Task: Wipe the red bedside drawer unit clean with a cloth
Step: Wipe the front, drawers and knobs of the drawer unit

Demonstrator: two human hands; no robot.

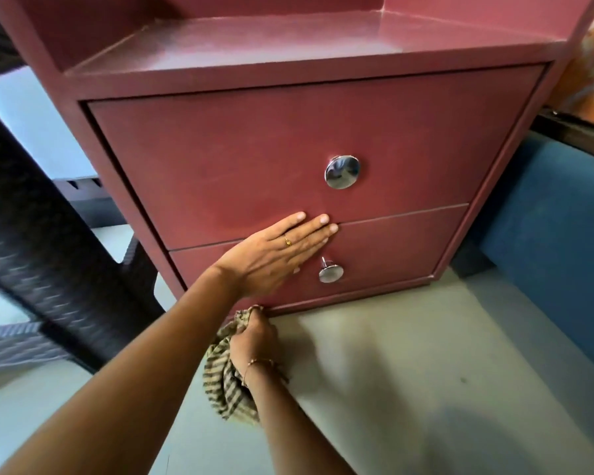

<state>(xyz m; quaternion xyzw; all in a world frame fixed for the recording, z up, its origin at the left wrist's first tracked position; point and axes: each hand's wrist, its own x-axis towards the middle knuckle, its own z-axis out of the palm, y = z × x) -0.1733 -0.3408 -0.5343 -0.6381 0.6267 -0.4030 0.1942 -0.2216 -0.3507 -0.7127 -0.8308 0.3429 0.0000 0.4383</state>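
The red drawer unit [240, 142] fills the upper middle of the head view, with two drawer fronts, each with a round chrome knob [343, 172], and an open shelf on top. My left hand [275, 255] lies flat with fingers together across the gap between the two drawers, just left of the lower knob [330, 271]. Below it, my right hand [252, 341] is closed around a brown-and-beige striped cloth [222, 378], pressed at the bottom front edge of the unit where it meets the floor.
A dark woven chair frame [48, 255] slants across the left, close to the unit's left side. A blue cushioned piece [556, 269] stands to the right. Pale floor [426, 389] stretches in front of the unit.
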